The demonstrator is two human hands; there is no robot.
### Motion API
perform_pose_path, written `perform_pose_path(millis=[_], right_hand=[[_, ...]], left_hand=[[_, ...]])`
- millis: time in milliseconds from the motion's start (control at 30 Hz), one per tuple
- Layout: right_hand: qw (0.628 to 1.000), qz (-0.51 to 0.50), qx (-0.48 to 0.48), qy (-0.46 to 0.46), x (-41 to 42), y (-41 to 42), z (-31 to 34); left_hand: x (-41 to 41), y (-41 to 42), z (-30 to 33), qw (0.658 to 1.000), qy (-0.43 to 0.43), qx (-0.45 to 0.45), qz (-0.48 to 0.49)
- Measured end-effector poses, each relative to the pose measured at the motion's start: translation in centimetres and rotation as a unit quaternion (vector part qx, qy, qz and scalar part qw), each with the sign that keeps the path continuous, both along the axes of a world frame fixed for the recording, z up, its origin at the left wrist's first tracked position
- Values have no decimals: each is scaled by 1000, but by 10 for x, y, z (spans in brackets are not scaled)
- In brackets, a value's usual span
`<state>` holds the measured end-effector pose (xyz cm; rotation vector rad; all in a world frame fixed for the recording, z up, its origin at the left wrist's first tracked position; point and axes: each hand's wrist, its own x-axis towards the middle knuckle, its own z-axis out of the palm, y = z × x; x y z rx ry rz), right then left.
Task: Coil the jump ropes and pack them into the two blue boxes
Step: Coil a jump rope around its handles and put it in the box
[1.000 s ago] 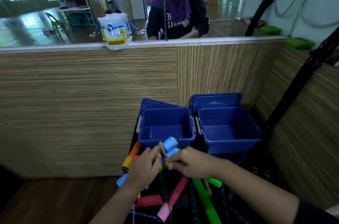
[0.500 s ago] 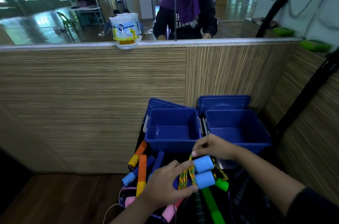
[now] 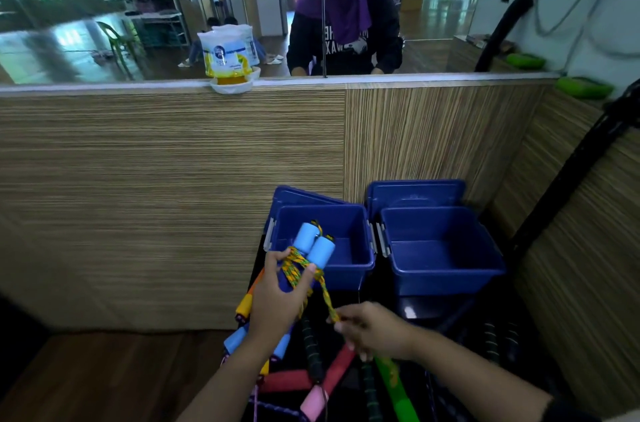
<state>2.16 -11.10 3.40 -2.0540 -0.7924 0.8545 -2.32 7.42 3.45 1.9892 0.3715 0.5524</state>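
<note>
My left hand (image 3: 277, 300) grips a jump rope with two light-blue foam handles (image 3: 313, 243), held side by side and pointing up over the near rim of the left blue box (image 3: 349, 274). Yellow-green cord (image 3: 294, 267) is wound around the handles. My right hand (image 3: 372, 328) pinches the loose end of that cord, stretched taut down to the right. The left blue box and the right blue box (image 3: 446, 278) stand open side by side, nothing visible inside. More jump ropes (image 3: 311, 376) with red, pink, orange, green and black handles lie in a pile below my hands.
The two box lids (image 3: 414, 191) lean behind the boxes against a wood-grain partition (image 3: 173, 196). A mirror above it reflects a person wearing a headset. A black slanted pole (image 3: 568, 176) rises at the right. A white and yellow bag (image 3: 228, 56) sits on the ledge.
My left hand has taken the blue handles and raised them toward the left box. My right hand has dropped down and right, pulling the cord end taut.
</note>
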Motion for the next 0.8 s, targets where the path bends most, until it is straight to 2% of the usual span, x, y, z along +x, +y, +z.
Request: perform_pose_path(millis=[67, 133, 200, 300, 400, 500, 667, 800], right_hand=[[993, 58, -32, -99, -11, 10, 4], [982, 94, -34, -160, -15, 16, 16], [976, 100, -28, -193, -9, 20, 26], [970, 91, -37, -221, 11, 19, 35], [972, 83, -39, -216, 31, 12, 39], [986, 47, -10, -160, 47, 1, 42], [995, 19, 4, -95, 48, -3, 39], [992, -24, 32, -120, 45, -5, 35]], left_hand=[[4, 2, -5, 999, 40, 8, 29], [2, 9, -18, 991, 89, 94, 29], [-5, 11, -31, 973, 119, 197, -6], [-19, 2, -38, 947, 130, 279, -94], [-33, -14, -35, 936, 117, 284, -170], [-42, -25, -30, 931, 83, 281, -217], [-44, -21, -28, 927, 70, 283, -237], [-46, -21, -21, 925, 33, 309, -219]])
